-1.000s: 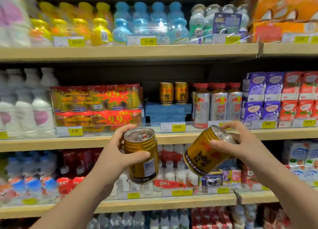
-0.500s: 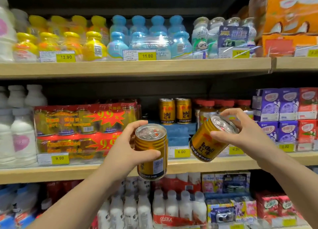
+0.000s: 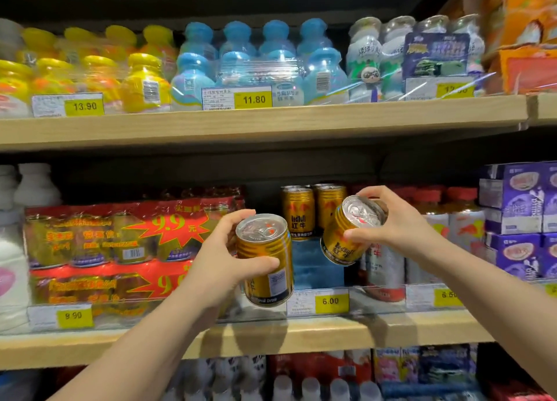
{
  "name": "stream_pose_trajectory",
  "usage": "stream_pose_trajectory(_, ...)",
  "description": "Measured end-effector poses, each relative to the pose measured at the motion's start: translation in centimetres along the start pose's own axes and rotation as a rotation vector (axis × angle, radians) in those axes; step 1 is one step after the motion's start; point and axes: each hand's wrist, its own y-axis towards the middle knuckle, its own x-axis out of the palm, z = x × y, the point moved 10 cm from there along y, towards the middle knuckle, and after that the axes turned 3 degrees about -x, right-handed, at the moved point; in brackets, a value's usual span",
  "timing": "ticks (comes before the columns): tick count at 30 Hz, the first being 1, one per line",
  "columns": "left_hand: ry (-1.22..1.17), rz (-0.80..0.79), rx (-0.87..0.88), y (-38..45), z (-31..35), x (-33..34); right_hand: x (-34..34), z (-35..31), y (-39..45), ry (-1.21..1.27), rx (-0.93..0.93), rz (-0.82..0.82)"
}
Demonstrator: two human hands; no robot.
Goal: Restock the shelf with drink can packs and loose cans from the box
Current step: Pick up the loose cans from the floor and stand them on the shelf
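Left hand (image 3: 217, 262) is gripping an upright gold can (image 3: 266, 259); right hand (image 3: 391, 226) is pinching a second can (image 3: 349, 229), tilted top-toward-camera. Both are hovering before the shelf gap (image 3: 316, 268) below two shelved cans (image 3: 312, 211); right hand is nearer them.

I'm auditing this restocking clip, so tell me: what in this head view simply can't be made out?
- Supply box: outside the frame.
- Depth of the gold can row on the blue carton: front cans hide those behind.
- Right-hand price tag: last digit blurred.
- Tilted gold can in the right hand: far side covered by fingers.
- Upright gold can in the left hand: label partly under the thumb.
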Motion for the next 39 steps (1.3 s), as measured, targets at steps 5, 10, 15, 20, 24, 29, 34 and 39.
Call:
stream_pose_trajectory(5,-0.001,-0.029,0.001,1.3,-1.3,0.5,1.3,1.9,-0.1,0.027,0.069,-0.036)
stream_pose_trajectory(10,0.01,-0.072,0.013,1.7,-1.5,1.2,2.3,3.2,-0.9,0.046,0.127,-0.026)
stream_pose_trajectory(15,0.034,-0.084,0.048,2.2,-1.0,1.3,3.4,3.7,-0.9,-0.02,0.167,-0.061)
stream_pose_trajectory(20,0.035,-0.087,0.052,2.7,-0.9,1.7,4.2,3.4,-0.6,-0.118,0.156,-0.096)
stream_pose_trajectory(24,0.058,-0.084,0.061,3.2,-0.8,1.9,4.7,3.2,-0.5,-0.196,0.159,-0.151)
stream_pose_trajectory(29,0.053,-0.063,0.056,3.6,-0.8,1.8,5.0,3.7,-0.2,-0.266,0.176,-0.193)
stream_pose_trajectory(34,0.038,-0.045,0.043,3.7,-1.4,1.5,5.5,4.8,-0.2,-0.347,0.226,-0.259)
stream_pose_trajectory(39,0.033,-0.028,0.029,3.8,-1.9,1.5,5.6,4.9,0.1,-0.4,0.227,-0.319)
